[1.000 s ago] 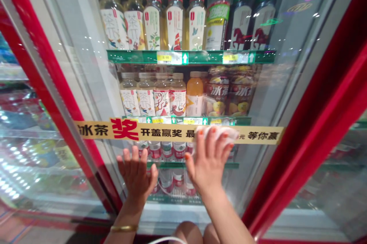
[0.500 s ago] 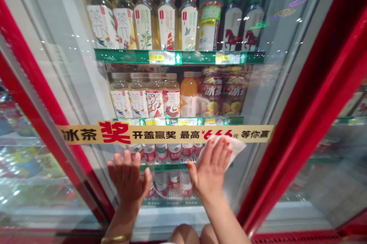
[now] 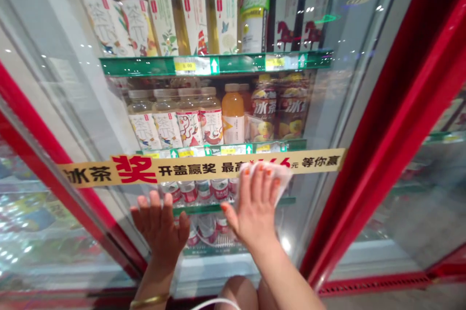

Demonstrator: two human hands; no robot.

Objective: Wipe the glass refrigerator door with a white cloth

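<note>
My right hand (image 3: pixel 257 208) holds a white wipe (image 3: pixel 285 174) flat against the glass door (image 3: pixel 327 125) of a drinks cooler, its fingers stretched out over it. The wipe and fingertips cover part of the red digits on a yellow banner (image 3: pixel 189 169) that runs across the glass. My left hand (image 3: pixel 160 227), with a gold bangle (image 3: pixel 150 301) on the wrist, is raised palm forward at the glass, below the banner and left of the right hand. Nothing shows in it, and its thumb stands apart from the fingers. Whether its palm touches the glass I cannot tell.
Behind the glass, bottled drinks (image 3: pixel 189 18) line the green-edged shelves (image 3: pixel 138 65). Red frames border the door on the left (image 3: pixel 51 140) and right (image 3: pixel 386 120). My knees (image 3: pixel 238 290) are close below, and a white cord (image 3: pixel 214 301) crosses the bottom edge.
My right hand has slid the wipe leftward along the glass, over the banner's red digits. The view has shifted and tilted slightly. My left hand stays in about the same place on the door.
</note>
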